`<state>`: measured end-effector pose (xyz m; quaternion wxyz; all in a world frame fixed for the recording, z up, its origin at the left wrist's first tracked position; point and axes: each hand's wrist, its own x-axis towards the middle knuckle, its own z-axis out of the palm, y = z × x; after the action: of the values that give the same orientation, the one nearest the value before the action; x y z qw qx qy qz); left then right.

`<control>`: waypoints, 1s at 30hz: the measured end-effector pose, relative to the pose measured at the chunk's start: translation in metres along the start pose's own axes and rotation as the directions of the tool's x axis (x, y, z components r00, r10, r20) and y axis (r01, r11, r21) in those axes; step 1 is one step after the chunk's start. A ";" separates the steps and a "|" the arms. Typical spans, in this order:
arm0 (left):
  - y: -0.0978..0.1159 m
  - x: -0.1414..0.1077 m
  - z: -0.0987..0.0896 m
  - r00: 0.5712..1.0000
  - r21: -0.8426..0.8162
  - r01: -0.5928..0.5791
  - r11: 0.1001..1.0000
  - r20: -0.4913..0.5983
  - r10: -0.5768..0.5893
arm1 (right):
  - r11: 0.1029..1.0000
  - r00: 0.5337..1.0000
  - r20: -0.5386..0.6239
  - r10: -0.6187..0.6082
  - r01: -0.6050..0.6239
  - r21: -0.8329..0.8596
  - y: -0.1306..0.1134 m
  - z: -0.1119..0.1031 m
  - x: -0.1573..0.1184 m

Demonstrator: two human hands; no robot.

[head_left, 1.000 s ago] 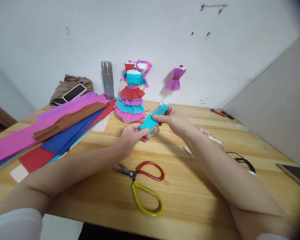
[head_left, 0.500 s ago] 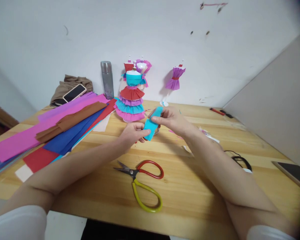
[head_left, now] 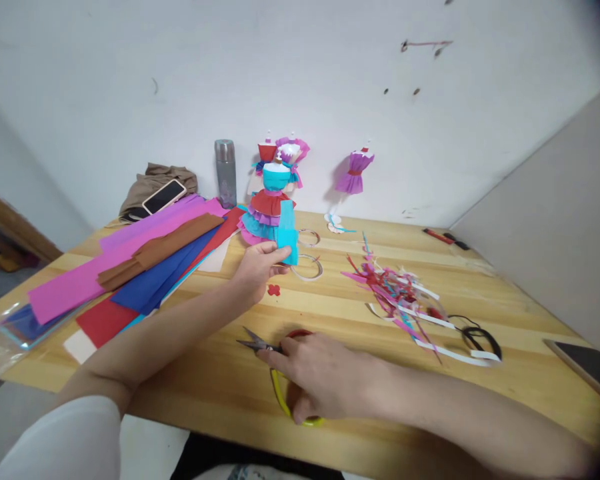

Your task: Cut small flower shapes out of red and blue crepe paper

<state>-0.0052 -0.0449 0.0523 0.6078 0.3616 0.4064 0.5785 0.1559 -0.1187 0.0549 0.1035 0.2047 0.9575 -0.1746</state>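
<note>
My left hand (head_left: 261, 268) pinches a folded turquoise crepe paper strip (head_left: 287, 235) between thumb and fingers, holding it upright above the table. Behind the strip stands a small dress-form figure (head_left: 276, 176) with a turquoise top and tiered red, purple, turquoise and pink ruffles. Near the table's front edge, my right hand (head_left: 325, 375) is closed over the handles of the scissors (head_left: 279, 392). Their blades point left, slightly parted, and the hand hides most of the red and yellow loops. A small red paper piece (head_left: 274, 290) lies between the hands.
Coloured crepe sheets (head_left: 165, 267), a phone (head_left: 165, 197) on brown cloth and a grey flask (head_left: 225, 175) stand left. Paper scraps (head_left: 395, 290) are heaped right, near a black cord (head_left: 483, 340). A purple-dressed figure (head_left: 356, 173) stands by the wall. Rings of tape (head_left: 309, 268) lie mid-table.
My right hand has let go of the turquoise strip and come down onto the scissors. My left hand keeps the strip, now more upright. The view has shifted slightly.
</note>
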 end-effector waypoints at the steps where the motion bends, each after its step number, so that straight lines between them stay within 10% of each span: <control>1: 0.001 0.000 0.000 1.000 -0.014 0.002 1.000 0.002 -0.002 | 0.999 0.999 0.025 0.041 -0.040 -0.014 -0.002 0.005 -0.001; 9: 0.006 0.002 0.001 1.000 -0.066 -0.001 0.998 0.003 0.001 | 0.981 0.975 -0.138 0.175 -0.161 0.107 0.012 0.027 -0.013; 14: 0.010 0.003 -0.004 0.999 -0.029 -0.022 0.999 0.026 0.022 | 0.934 0.967 -0.225 0.119 -0.032 0.355 0.028 0.030 -0.026; 19: 0.016 0.006 -0.010 0.992 0.063 -0.123 0.990 0.012 0.122 | 0.499 0.961 -0.269 0.067 0.201 0.843 0.051 0.033 -0.034; 21: 0.017 0.007 -0.010 0.987 0.103 -0.158 0.982 -0.019 0.161 | 0.190 0.930 -0.364 0.055 0.348 0.918 0.059 0.038 -0.029; 24: 0.017 0.007 -0.007 0.978 0.149 -0.192 0.970 -0.052 0.202 | -0.022 0.863 -0.490 0.128 0.496 0.868 0.070 0.038 -0.018; 27: 0.018 0.005 -0.001 0.970 0.189 -0.219 0.957 -0.063 0.235 | -0.034 0.788 -0.567 0.241 0.591 0.806 0.077 0.023 -0.009; 30: 0.020 0.003 0.010 0.950 0.255 -0.284 0.924 -0.054 0.307 | 0.100 0.592 -0.650 0.477 0.698 0.709 0.081 -0.003 -0.004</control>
<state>-0.0047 -0.0403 0.0740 0.4449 0.4635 0.4432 0.6251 0.1932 -0.0500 0.0349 -0.5140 0.1788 0.5189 -0.6592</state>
